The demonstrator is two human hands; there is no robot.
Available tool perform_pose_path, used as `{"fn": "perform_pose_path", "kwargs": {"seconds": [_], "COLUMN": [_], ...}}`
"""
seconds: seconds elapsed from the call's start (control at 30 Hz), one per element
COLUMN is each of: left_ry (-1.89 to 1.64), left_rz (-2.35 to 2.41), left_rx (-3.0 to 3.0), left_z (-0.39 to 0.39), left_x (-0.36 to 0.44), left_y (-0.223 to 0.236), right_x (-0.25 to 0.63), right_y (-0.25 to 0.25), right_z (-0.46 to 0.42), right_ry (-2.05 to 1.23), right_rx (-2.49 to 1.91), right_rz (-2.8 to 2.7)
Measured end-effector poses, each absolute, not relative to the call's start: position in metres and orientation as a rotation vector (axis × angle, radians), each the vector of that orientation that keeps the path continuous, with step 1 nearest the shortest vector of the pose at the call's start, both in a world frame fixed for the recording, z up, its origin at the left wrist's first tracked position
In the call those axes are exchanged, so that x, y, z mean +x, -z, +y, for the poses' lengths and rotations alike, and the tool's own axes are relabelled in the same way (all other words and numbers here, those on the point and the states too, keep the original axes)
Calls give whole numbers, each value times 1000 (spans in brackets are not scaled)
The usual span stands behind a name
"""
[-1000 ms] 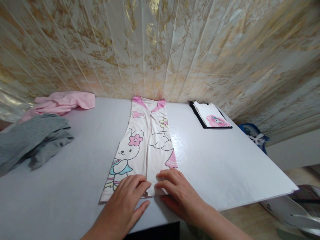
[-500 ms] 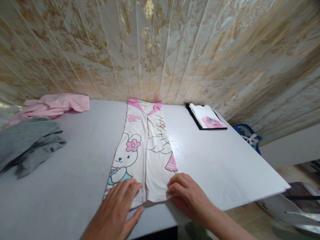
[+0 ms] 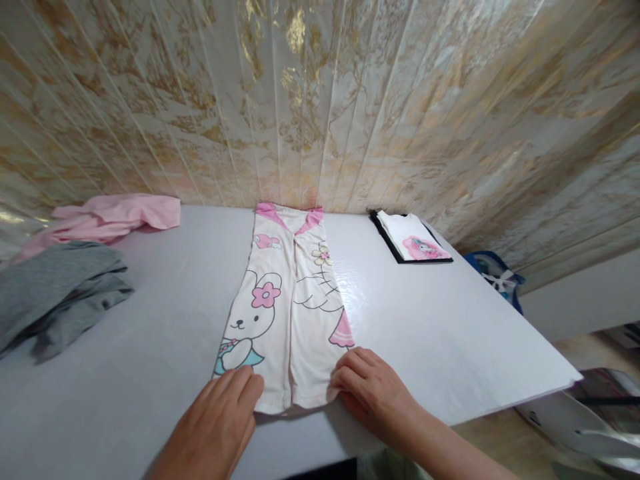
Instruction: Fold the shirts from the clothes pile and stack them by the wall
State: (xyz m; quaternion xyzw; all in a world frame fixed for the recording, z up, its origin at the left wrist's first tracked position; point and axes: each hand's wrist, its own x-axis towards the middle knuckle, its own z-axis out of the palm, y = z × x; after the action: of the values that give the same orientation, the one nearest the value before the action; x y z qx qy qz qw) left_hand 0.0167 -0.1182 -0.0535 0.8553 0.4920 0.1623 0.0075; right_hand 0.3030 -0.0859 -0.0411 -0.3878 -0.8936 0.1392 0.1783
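A white child's shirt lies flat on the table, long and narrow, its two edges meeting along the middle. It carries a cartoon rabbit, flowers and pink shoulder patches at the far end. My left hand grips the near left corner, fingers curled over the fabric and thumb hidden beneath. At the near right corner, my right hand has its fingers bent and closed on the hem. Between the hands the near hem lies close to the table's front edge.
The white table stands against a gold-patterned curtain. Grey cloth and pink cloth lie crumpled at left. A folded white shirt rests on a black folded item at back right. A blue bag is beyond the right edge.
My left hand has closed from spread fingers onto the shirt's near left corner, shifting slightly left and down. My right hand stays at the near right corner.
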Motion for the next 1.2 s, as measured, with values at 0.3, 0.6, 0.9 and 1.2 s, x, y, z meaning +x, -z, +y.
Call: {"fn": "perform_pose_path", "kwargs": {"seconds": [0.3,0.6,0.9,1.2], "left_ry": [-242,-293,-502,-294], "left_rz": [1651,1526,1545,1659], "left_rx": [2111,2286,2468,2111], "left_z": [-78,-78,-89,-70], "left_x": [21,14,9,19], "left_y": [15,26,38,23], "right_x": [300,290,292,281], "right_y": [27,18,18,12], "right_z": [-66,-56,-48,-33], "right_ry": [-726,-727,-803,-852], "right_rx": [-1320,-1315,-1299,-1564], "right_rz": [-2365,-2527,-2477,-2384]}}
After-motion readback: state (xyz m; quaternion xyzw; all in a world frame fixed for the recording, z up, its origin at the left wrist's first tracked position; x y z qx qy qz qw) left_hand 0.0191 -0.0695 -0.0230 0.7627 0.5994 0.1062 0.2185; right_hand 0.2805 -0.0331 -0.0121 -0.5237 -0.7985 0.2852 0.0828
